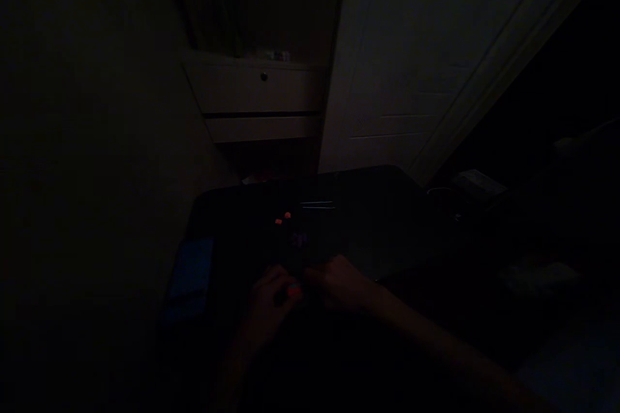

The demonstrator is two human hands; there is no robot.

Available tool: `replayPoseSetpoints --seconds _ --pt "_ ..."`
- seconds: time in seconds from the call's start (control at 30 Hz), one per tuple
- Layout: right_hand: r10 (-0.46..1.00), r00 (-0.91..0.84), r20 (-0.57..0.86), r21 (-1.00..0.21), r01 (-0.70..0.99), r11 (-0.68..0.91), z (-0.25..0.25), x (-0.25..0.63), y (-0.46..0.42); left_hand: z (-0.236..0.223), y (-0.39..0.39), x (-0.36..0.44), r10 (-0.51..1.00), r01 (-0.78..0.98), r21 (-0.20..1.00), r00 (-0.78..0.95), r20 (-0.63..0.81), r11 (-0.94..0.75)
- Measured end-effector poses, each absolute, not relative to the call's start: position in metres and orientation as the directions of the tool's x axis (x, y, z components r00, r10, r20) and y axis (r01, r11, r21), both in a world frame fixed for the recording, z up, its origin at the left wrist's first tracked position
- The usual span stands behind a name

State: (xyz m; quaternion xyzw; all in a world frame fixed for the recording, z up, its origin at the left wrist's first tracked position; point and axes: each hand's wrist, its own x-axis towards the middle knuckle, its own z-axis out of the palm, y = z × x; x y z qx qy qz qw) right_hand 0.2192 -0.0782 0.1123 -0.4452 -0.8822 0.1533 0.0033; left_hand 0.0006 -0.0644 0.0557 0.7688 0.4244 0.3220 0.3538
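In the dim light, my left hand [271, 293] pinches a small glowing red-orange piece [293, 289] between thumb and fingers. Right beside it is my right hand [334, 276], its fingers curled closed toward that piece; what they hold, if anything, is lost in the dark. Just beyond the hands lies a small cluster of dark purple bits [299, 240]. Two small orange pieces, a squarish one [278, 221] and a rounder one [287, 215], rest farther back. Behind the purple bits, a thin pair of tweezers [317, 208] lies flat on the table.
The dark table [368, 219] has rounded far corners. A flat, faintly blue rectangular object [191, 274] lies at its left edge. Behind the table stand a wooden drawer unit [264, 93] and a pale door-like panel [387, 77]. A pale box [479, 182] sits to the right.
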Motion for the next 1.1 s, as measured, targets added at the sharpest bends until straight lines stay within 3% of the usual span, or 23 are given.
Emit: replayPoseSetpoints --seconds 0.37,0.6,1.1 --pt "0.752 -0.639 -0.162 -0.222 0.766 0.603 0.112 0.215 -0.077 0.056 -0.065 0.002 0.871 0.408 0.806 0.425 0.247 -0.428" --pt "0.718 -0.688 -0.102 -0.182 0.723 0.667 0.113 0.217 -0.080 0.055 -0.064 0.002 0.873 0.417 0.801 0.417 0.252 -0.430" --pt "0.731 -0.669 -0.135 -0.182 0.742 0.646 0.112 0.216 -0.083 0.058 -0.064 0.002 0.867 0.396 0.809 0.427 0.258 -0.435"
